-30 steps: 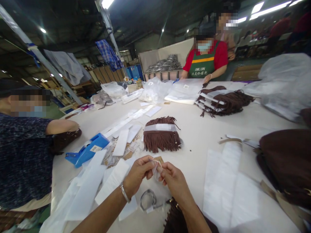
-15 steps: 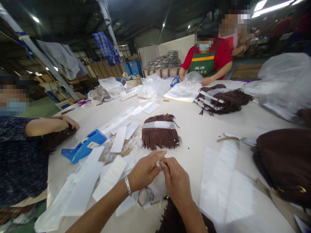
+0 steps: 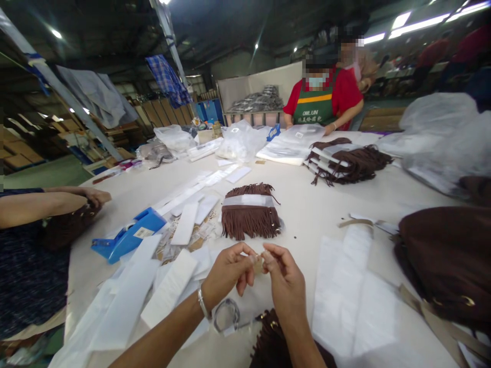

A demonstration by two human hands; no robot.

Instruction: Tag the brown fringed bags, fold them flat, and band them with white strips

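My left hand, with a bracelet at the wrist, and my right hand pinch a small tan piece between them; its details are too small to tell. Just beyond them lies a brown fringed bundle with a pale band around it. Below my right hand is a dark brown fringed item, partly hidden by my forearm. A clear tape roll or ring lies under my left wrist.
A blue tape dispenser and white strips lie at left. White sheets and a brown bag are at right. Fringed bundles lie farther back. Two people work at the table, left and across.
My hands have drawn slightly apart at the fingertips, and the small tan piece now shows between them. The person across has leaned back a little, and the left person's arm has shifted.
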